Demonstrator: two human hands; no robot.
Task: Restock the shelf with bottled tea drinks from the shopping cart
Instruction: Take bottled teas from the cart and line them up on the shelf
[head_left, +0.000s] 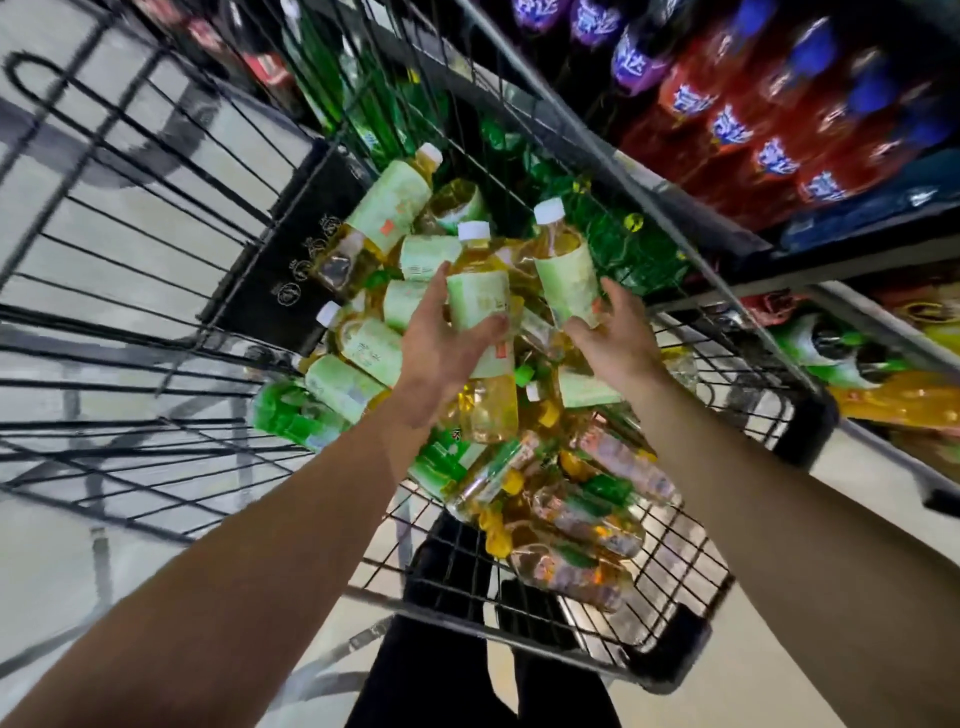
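A black wire shopping cart (670, 618) holds a heap of bottled tea drinks (363, 343) with pale green labels and white caps, plus others with yellow caps (571, 530). My left hand (441, 343) grips one white-capped tea bottle (478, 301) around its label, lifted above the heap. My right hand (613, 332) holds a second white-capped tea bottle (563, 260) by its lower part, fingers curled round the label. Both bottles point cap-up and away from me. The shelf (737, 228) runs along the right side of the cart.
Red, purple and blue soda bottles (748, 130) fill the upper shelf at right; green and orange packs (883, 374) sit on the lower shelf. Green bottles (613, 239) lie in the far end of the cart. Light floor tiles (78, 249) lie at left.
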